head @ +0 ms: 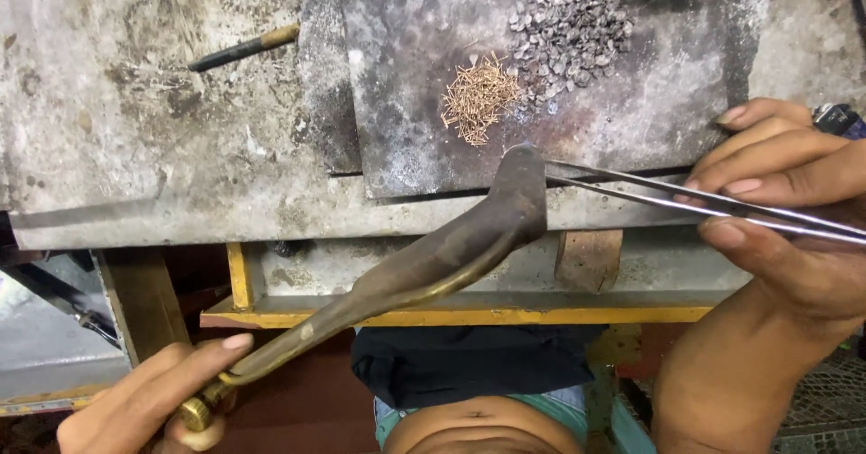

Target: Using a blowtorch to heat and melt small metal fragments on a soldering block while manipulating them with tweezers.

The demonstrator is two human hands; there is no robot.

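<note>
nearest the camera: a bare belly and a dark cloth [469,364] at the bottom edge, the body cut off by the frame.
left hand: the left hand [149,400] at the lower left is closed around the brass end of a curved torch pipe [424,264]; the thumb lies along the pipe, the other fingers are mostly out of frame.
torch pipe: dull bronze in colour, it rises from the lower left to a bent tip [523,188] at the front edge of the dark metal plate [406,75]; whether the tip touches the plate is hard to tell.
right hand: the right hand [785,210] at the right pinches long steel tweezers [686,201] between thumb and fingers; the wrist runs off the frame.
tweezers: the two thin legs lie close together and point left, their ends hidden behind the torch tip, so whatever they hold cannot be seen.
on the plate: a small heap of fine copper-coloured wire bits [478,97], and just beside it to the upper right a heap of small grey metal pieces [573,30].
workbench: a scarred grey workbench [135,147] with a dark tool with a wooden handle [244,50] lying apart at the upper left.
partly hidden: a dark blue object [839,118] behind the right fingers, too covered to name.
</note>
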